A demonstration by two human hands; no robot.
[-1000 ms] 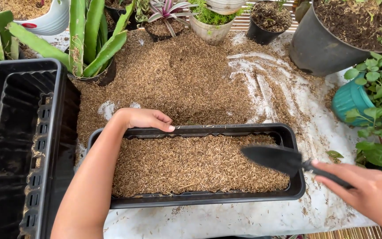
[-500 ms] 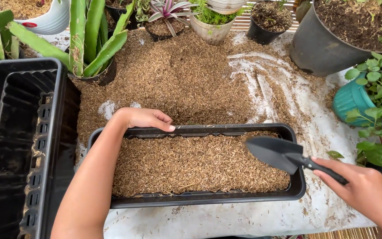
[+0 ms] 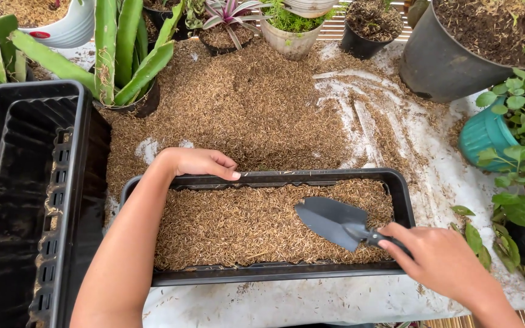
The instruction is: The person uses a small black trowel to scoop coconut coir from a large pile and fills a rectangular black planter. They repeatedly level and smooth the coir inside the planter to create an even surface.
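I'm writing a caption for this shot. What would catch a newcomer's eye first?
First, the long black planter tray at centre, filled with tan husks. The right hand holds a black trowel over its right end, while the left hand rests on the far rim. More husks are spread over the white sheet behind, ringed by potted plants.

A home potting spot is shown. Potted plants (image 3: 293, 24) are ranged from ten to three o'clock, and husk mulch (image 3: 256, 103) is spread over a white sheet (image 3: 311, 300).
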